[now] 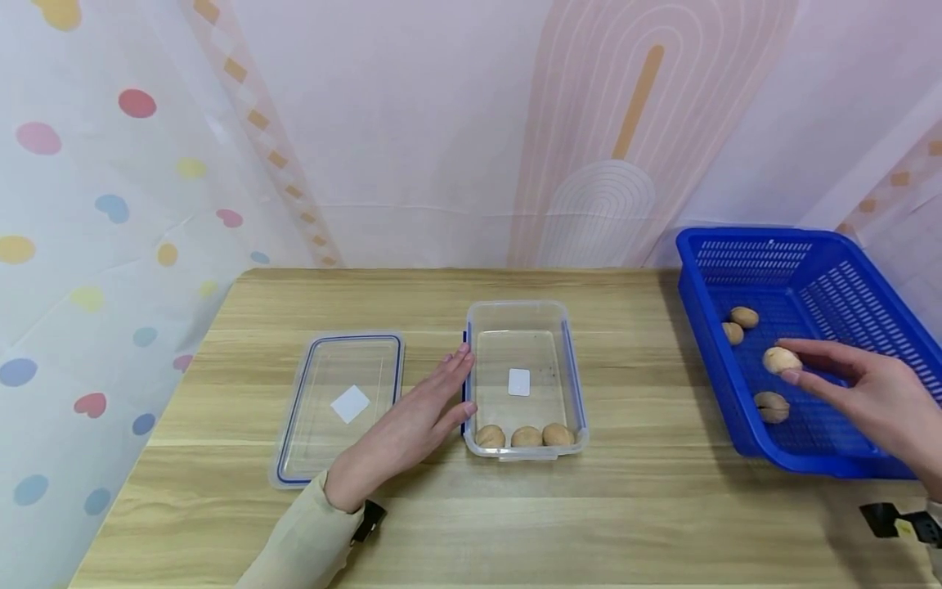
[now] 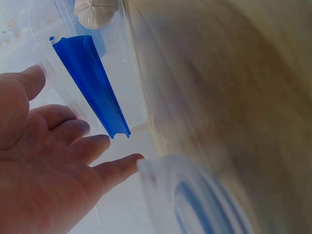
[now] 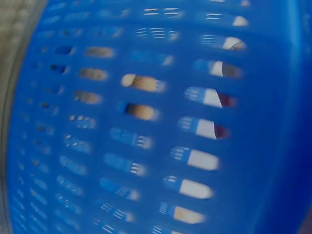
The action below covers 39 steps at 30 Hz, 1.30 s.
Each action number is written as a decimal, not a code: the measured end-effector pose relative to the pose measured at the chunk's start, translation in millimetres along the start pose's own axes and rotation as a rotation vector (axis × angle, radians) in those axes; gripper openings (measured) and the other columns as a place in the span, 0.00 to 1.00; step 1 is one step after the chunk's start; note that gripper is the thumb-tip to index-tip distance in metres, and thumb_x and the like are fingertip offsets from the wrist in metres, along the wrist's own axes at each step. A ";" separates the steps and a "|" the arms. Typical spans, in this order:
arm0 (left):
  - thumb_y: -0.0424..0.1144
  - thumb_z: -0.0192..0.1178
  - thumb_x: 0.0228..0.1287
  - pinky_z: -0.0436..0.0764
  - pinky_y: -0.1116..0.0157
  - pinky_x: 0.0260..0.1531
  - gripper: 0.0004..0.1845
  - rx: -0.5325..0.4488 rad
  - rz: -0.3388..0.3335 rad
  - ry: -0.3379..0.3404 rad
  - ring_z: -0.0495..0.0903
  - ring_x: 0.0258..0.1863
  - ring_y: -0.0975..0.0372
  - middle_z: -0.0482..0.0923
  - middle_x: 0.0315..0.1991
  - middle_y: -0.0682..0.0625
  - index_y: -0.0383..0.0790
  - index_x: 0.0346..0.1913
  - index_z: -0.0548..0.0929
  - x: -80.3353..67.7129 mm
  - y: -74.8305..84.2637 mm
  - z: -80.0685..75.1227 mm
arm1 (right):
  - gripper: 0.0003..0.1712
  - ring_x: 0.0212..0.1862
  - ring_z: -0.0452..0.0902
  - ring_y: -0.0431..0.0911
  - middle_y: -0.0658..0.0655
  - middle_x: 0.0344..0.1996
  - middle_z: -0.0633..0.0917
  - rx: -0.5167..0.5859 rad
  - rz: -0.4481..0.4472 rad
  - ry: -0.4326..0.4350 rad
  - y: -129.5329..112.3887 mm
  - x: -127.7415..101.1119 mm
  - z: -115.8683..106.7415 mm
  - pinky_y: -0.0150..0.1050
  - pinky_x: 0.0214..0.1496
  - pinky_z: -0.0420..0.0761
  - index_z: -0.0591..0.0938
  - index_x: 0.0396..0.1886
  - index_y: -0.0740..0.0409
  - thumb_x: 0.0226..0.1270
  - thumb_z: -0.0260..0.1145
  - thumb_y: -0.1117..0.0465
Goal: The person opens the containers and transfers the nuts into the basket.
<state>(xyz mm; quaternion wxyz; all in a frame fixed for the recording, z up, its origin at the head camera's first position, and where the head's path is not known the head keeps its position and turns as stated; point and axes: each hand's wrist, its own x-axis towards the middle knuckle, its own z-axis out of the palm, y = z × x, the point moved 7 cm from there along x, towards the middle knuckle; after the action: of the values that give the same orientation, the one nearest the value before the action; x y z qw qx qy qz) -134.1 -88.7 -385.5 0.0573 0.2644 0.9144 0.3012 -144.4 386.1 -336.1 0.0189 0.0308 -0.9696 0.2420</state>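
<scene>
Between the thumb and fingers of my right hand (image 1: 876, 393) is a pinched walnut (image 1: 782, 361), held over the blue basket (image 1: 751, 438). Three more walnuts lie in the basket, among them a cracked-looking walnut (image 1: 771, 406). My left hand (image 1: 408, 425) has its fingers extended, fingertips right at the left side of a clear plastic box (image 1: 522, 315). In the left wrist view, those fingers lie beside the box's blue latch (image 2: 92, 87). Three walnuts sit in a row along the box's near end, including a middle walnut (image 1: 527, 436). The basket's slotted wall (image 3: 161, 136) hides the right hand in the right wrist view.
A clear lid (image 1: 342, 450) with a blue seal and white label lies left of the box, close to the left forearm. The wooden table (image 1: 633, 523) ends at a patterned curtain (image 1: 412, 139) behind. A white label (image 1: 518, 382) shows in the box.
</scene>
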 end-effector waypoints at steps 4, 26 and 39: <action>0.45 0.53 0.82 0.56 0.45 0.77 0.35 0.004 0.000 -0.003 0.52 0.80 0.44 0.47 0.83 0.42 0.32 0.81 0.55 0.6 0.1 -0.1 | 0.26 0.54 0.77 0.77 0.82 0.60 0.76 -0.022 -0.013 -0.037 2.0 4.6 5.0 0.63 0.41 0.83 0.77 0.66 0.71 0.79 0.65 0.57; 0.46 0.53 0.82 0.56 0.45 0.77 0.35 0.019 0.005 -0.004 0.52 0.80 0.44 0.46 0.83 0.43 0.33 0.81 0.55 0.8 -0.9 -1.7 | 0.23 0.51 0.84 0.68 0.74 0.49 0.86 -0.030 -0.040 -0.202 14.6 27.2 25.4 0.52 0.38 0.87 0.82 0.59 0.73 0.76 0.68 0.58; 0.46 0.54 0.81 0.56 0.45 0.77 0.36 0.018 0.007 -0.002 0.53 0.80 0.44 0.47 0.82 0.43 0.33 0.81 0.55 0.2 0.2 -1.1 | 0.24 0.48 0.84 0.67 0.76 0.49 0.85 -0.037 0.003 -0.290 24.9 31.0 29.9 0.48 0.35 0.87 0.80 0.59 0.76 0.74 0.69 0.61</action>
<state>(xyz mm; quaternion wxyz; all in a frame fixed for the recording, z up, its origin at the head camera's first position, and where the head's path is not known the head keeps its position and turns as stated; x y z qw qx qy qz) -134.5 -89.0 -384.5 0.0546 0.2682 0.9161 0.2930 -177.8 392.3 -372.5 -0.1212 0.0638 -0.9665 0.2171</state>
